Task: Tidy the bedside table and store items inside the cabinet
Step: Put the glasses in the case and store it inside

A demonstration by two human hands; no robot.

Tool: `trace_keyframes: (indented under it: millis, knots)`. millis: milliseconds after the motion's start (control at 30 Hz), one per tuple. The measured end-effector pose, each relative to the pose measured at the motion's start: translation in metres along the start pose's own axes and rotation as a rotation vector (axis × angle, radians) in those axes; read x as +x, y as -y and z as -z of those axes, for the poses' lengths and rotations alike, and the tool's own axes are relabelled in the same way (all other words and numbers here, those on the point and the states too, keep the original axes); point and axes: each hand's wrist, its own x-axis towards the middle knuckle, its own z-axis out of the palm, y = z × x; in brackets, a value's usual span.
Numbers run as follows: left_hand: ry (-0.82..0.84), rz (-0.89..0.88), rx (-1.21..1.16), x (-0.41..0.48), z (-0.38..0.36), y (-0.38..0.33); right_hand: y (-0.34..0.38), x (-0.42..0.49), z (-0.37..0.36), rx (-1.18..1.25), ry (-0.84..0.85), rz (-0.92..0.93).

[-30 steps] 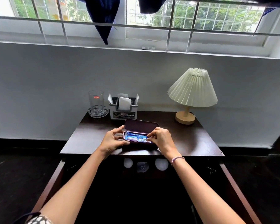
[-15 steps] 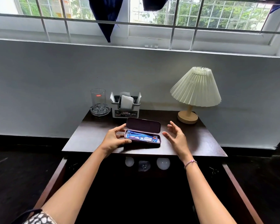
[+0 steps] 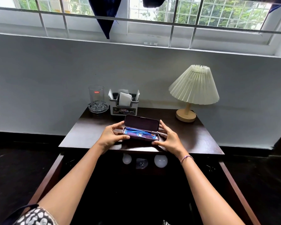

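A purple glasses case (image 3: pixel 141 123) lies open on the dark bedside table (image 3: pixel 193 138), its lid tilted up at the back. Blue glasses (image 3: pixel 140 133) rest inside it. My left hand (image 3: pixel 111 136) grips the case's left end, thumb at the front, fingers at the lid. My right hand (image 3: pixel 169 138) cups the right end, fingers against the lid's edge and thumb under the front corner. Below the tabletop the cabinet (image 3: pixel 55 166) stands open, with two white bulbs (image 3: pixel 160 160) and a small clear object (image 3: pixel 141 163) inside.
At the back left a drinking glass (image 3: pixel 96 96) stands in a glass ashtray (image 3: pixel 98 108). Beside it is a grey organiser box (image 3: pixel 123 107) with white packets. A pleated lamp (image 3: pixel 194 88) stands at the back right. A white wall and a window rise behind.
My right hand, which had lifted away with fingers spread, has come back onto the case's right end. The left hand stayed on the left end. The case stays open.
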Motion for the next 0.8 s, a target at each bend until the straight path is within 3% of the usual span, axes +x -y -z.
trace_keyframes:
  millis: [267, 800]
  knots:
    - [-0.061, -0.012, -0.016, -0.0027, -0.0035, -0.0041, -0.0026, 0.0002, 0.0025, 0.293, -0.03, -0.051]
    - [-0.039, -0.001, -0.039, -0.007, -0.0061, -0.0087, 0.0002, -0.0018, 0.0023, 0.231, -0.098, 0.037]
